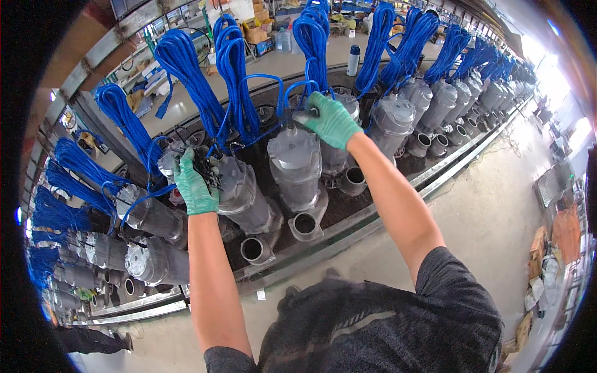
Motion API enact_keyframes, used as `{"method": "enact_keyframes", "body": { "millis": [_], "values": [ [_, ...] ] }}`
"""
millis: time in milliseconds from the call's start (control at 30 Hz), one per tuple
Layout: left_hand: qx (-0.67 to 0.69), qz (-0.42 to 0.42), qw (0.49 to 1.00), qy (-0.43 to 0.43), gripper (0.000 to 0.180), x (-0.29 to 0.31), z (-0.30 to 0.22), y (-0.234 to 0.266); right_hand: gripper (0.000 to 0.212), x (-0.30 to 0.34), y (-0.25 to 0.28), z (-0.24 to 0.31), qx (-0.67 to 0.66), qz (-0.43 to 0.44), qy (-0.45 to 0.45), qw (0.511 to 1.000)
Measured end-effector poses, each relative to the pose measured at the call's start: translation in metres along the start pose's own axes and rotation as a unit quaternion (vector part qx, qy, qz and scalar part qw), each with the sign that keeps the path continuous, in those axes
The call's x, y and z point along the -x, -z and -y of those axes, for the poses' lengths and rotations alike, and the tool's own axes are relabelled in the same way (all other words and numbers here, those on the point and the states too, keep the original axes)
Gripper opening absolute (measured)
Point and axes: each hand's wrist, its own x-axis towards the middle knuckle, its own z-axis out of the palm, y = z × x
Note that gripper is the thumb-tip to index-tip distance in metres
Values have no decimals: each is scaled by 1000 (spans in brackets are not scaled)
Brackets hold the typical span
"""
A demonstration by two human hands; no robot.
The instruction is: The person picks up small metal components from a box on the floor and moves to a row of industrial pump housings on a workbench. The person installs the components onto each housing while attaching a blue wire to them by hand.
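My left hand (196, 188), in a green knit glove, is closed around a bunch of small black parts (207, 169) above the tops of two grey pumps. My right hand (333, 121), gloved the same way, is closed over the top of the middle grey pump (295, 158). A small dark part (314, 112) shows at its fingers; its exact kind cannot be made out. Beside these fingers a blue cable (291, 93) loops up from the pump top. Another grey pump (244, 193) stands just right of my left hand, its round outlet facing me.
Pumps with coiled blue cables (189, 74) line a curved conveyor with a metal rail (398, 205) on my side. A bottle (353, 61) stands on the far side. Boxes and bags (547, 280) lie at the right. Another person's leg (93, 340) shows at the lower left.
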Motion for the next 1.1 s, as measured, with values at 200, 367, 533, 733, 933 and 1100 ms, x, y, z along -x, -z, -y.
{"method": "enact_keyframes", "body": {
  "millis": [200,367,533,733,933,1100],
  "values": [
    [16,-10,1000,22,7,-8,3,4,35,4,-26,4,64,-125,-81,987],
    [27,-10,999,30,6,-1,-4,-1,44,23,-21,-18,-80,-98,-4,992],
    [37,33,998,33,11,-11,2,9,28,25,3,-15,-39,-75,24,996],
    [33,37,998,24,14,-7,1,14,36,38,-25,0,5,-160,32,987],
    [46,38,997,46,40,0,-4,4,50,40,2,-50,-349,3,-49,936],
    [54,56,996,38,27,-6,-2,9,26,12,-9,-20,-126,-10,-34,991]
  ]
}}
